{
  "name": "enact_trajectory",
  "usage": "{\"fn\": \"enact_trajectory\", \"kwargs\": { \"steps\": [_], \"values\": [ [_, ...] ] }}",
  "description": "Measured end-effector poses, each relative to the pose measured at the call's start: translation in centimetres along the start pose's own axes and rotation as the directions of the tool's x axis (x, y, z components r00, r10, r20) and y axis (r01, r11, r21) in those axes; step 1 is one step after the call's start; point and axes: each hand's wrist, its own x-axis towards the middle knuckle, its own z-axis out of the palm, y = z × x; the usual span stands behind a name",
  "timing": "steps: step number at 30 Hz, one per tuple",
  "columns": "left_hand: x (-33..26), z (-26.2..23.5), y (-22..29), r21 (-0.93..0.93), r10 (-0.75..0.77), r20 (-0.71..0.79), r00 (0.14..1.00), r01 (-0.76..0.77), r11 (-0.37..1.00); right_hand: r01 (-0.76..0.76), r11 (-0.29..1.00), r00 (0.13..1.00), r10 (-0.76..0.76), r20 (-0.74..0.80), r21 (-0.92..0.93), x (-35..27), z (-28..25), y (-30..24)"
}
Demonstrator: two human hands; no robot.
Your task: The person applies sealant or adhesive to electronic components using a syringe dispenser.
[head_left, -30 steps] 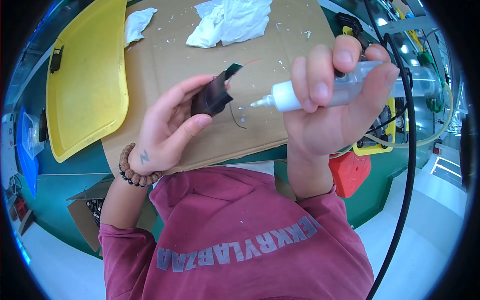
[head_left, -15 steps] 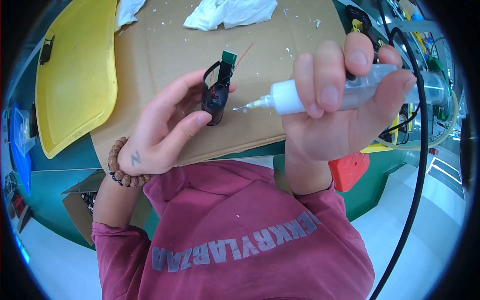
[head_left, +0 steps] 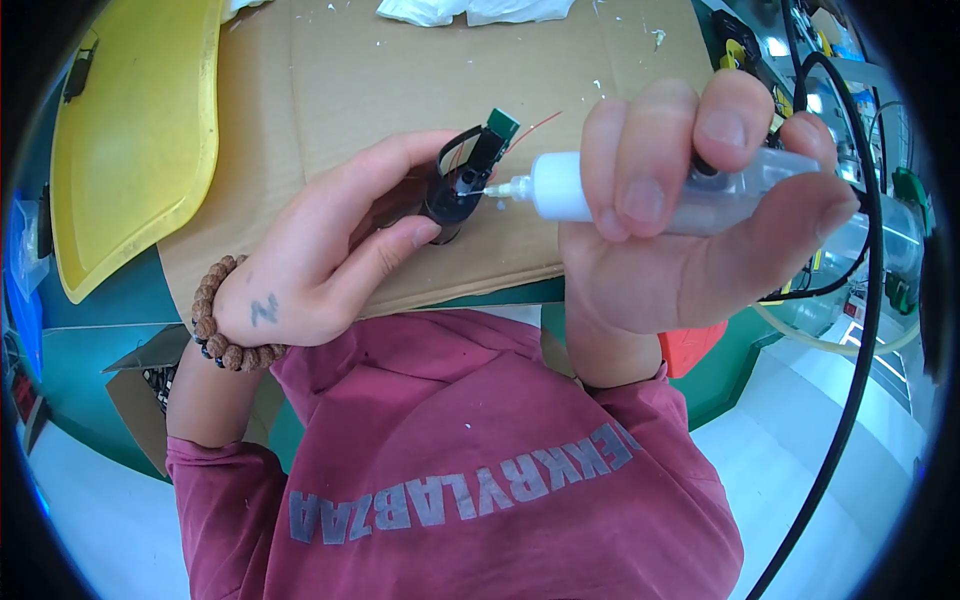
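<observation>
A person in a red sweatshirt leans over a worktop point(head_left: 640, 290) covered with a sheet of brown cardboard point(head_left: 400, 90). Their left hand point(head_left: 330, 260), with a wooden bead bracelet point(head_left: 225, 320) at the wrist, is closed around a small black part point(head_left: 452, 195), thumb and fingers pinching it just above the cardboard. A small green circuit board point(head_left: 500, 126) and a thin red wire point(head_left: 540, 125) stick out of the part's top.

Their right hand point(head_left: 680, 230) is wrapped around a clear squeeze bottle point(head_left: 720, 195) with a white collar, held sideways. Its fine nozzle tip point(head_left: 490, 190) touches the black part, and a small white bead shows at the contact point.

This looks like the gluing step itself, with adhesive going onto the part. The next move probably calls for a gentle, measured squeeze and a steady left hand, so the glue stays on the joint and off the circuit board.

A yellow tray point(head_left: 130, 140) lies on the left of the worktop, crumpled white tissue point(head_left: 470, 10) at the far edge, and black cables point(head_left: 860, 250) hang to the right.
</observation>
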Motion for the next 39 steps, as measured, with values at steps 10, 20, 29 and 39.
{"fn": "enact_trajectory", "kwargs": {
  "steps": [10, 20, 29, 39],
  "values": [
    [0.6, 0.3, 0.4, 0.014, 0.03, 0.013, 0.999, -0.031, 0.999, -0.058, 0.995, 0.995, 0.051, -0.089, -0.077, 0.1, 1.0, -0.9],
    [0.3, 0.2, 0.2, -0.003, 0.0, 0.003, 1.0, 0.0, 1.0, -0.069, 0.991, 0.994, 0.058, -0.088, -0.118, 0.0, 1.6, -0.6],
    [0.2, 0.2, 0.4, 0.025, -0.003, 0.005, 1.0, 0.002, 1.0, -0.093, 0.982, 0.992, 0.077, -0.102, -0.167, -0.1, 2.1, -0.7],
    [0.2, 0.3, 0.7, 0.032, 0.0, -0.001, 1.0, 0.0, 0.999, -0.144, 0.988, 0.989, 0.143, -0.036, -0.046, 0.4, 2.1, -0.5]
  ]
}}
